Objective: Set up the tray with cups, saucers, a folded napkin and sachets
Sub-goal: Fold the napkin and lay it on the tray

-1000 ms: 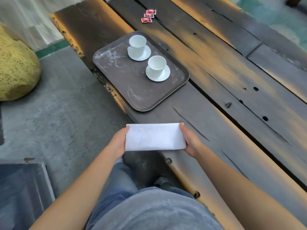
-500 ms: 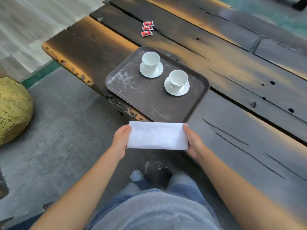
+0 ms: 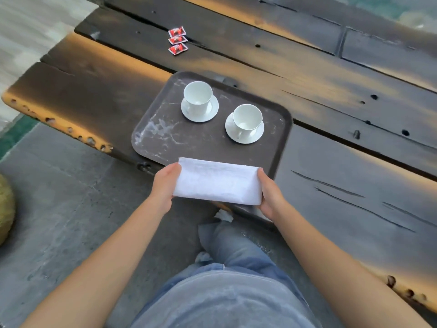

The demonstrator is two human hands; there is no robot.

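Two hands grip folded napkin (image 3: 218,182) at its short ends: left hand (image 3: 163,185) on left end, right hand (image 3: 272,194) on right end. Napkin long axis runs left-right, over tray (image 3: 163,143) near edge. Bare tray floor directly beyond. Farther: two cups on saucers (image 3: 199,107). Farthest: three sachets (image 3: 177,40) on table (image 3: 354,185), off tray.

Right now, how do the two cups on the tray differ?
The left cup sits farther back on the tray, closer to the red sachets; the right cup sits nearer the folded napkin. Only the right cup shows its handle, pointing toward the person. Both are white, empty, upright on saucers.
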